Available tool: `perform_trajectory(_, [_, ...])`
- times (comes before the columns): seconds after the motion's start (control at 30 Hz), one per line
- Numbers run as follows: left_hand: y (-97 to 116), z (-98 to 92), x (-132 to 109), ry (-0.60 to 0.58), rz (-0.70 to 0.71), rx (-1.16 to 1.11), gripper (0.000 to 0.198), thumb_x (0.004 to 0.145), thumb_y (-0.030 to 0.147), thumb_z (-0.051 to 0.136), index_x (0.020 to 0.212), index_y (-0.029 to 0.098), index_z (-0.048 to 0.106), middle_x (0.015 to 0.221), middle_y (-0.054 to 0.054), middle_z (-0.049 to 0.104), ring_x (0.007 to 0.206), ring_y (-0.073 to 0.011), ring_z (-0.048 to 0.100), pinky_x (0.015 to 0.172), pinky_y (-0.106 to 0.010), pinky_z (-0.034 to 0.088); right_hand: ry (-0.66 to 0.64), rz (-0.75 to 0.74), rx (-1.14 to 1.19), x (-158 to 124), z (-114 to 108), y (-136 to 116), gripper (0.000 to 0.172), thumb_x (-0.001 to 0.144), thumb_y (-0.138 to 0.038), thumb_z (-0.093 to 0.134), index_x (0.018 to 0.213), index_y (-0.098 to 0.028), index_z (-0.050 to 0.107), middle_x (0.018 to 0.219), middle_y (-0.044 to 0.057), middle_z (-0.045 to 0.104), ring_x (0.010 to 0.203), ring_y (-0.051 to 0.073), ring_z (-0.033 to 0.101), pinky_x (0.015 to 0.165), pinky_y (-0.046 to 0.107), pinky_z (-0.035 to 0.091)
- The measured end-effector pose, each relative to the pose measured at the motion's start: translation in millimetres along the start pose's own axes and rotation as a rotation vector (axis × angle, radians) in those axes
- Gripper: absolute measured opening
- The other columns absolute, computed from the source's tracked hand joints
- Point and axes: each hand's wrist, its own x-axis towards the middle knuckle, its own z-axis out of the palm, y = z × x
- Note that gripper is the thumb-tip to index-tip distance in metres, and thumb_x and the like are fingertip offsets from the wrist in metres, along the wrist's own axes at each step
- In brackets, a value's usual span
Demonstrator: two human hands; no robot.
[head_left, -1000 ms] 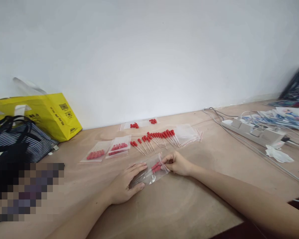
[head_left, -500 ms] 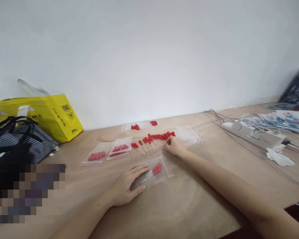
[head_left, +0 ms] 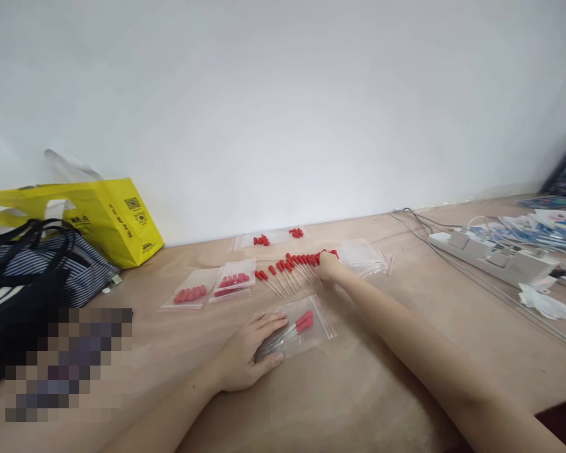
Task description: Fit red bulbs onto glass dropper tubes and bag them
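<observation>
My left hand [head_left: 248, 352] lies with its fingers and thumb apart over the left part of a clear zip bag [head_left: 290, 352]. A few droppers with red rubber bulbs [head_left: 304, 321] show inside that bag. Beyond it, a row of loose droppers [head_left: 287, 270] with red bulbs and thin clear stems is fanned out on the table. My right hand [head_left: 329, 267] is at the right end of this row, fingers closed around a dropper; the fingertips are partly hidden. Filled zip bags [head_left: 233, 280] of droppers lie to the left, another filled zip bag [head_left: 191, 296] beside them.
Flat unfilled zip bags [head_left: 358, 255] lie right of the row. A long bag with red bulbs [head_left: 268, 238] is by the wall. Yellow bag [head_left: 122, 220] and striped bag [head_left: 87, 270] stand left. A white power strip [head_left: 495, 258] with cables and a crumpled tissue [head_left: 547, 303] are right.
My right hand has shifted slightly farther out, toward the red bulbs at the row's right end. My left hand stays on the zip bag. The whole view has shifted slightly.
</observation>
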Motion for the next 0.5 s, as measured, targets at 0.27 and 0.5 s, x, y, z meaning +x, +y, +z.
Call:
perform_trajectory(0.27, [-4.1,2.3,0.5,0.027,0.028,-0.007,0.049,0.082,0.04,0.043,0.128,0.025,0.034,0.136,-0.004,0.033,0.124,-0.0224,0.031,0.103,-0.044,0.025,-0.013,-0.081,0.252,-20.8,-19.4,15.3,0.045,0.066,-0.012,0.051,0.11,-0.011,0.041,0.072,0.002,0.059,0.063,0.012,0.057,0.054,0.02,0.041])
perform_trajectory(0.5, [-4.9,4.1,1.0,0.055,0.041,-0.031,0.049,0.082,0.04,0.044,0.128,0.027,0.033,0.136,-0.003,0.035,0.123,-0.0231,0.032,0.103,-0.044,0.024,-0.168,-0.217,1.013,-80.1,-1.6,40.5,0.069,0.067,-0.025,0.054,0.12,-0.023,0.009,0.064,-0.008,0.055,0.043,0.01,0.053,0.041,0.021,0.043])
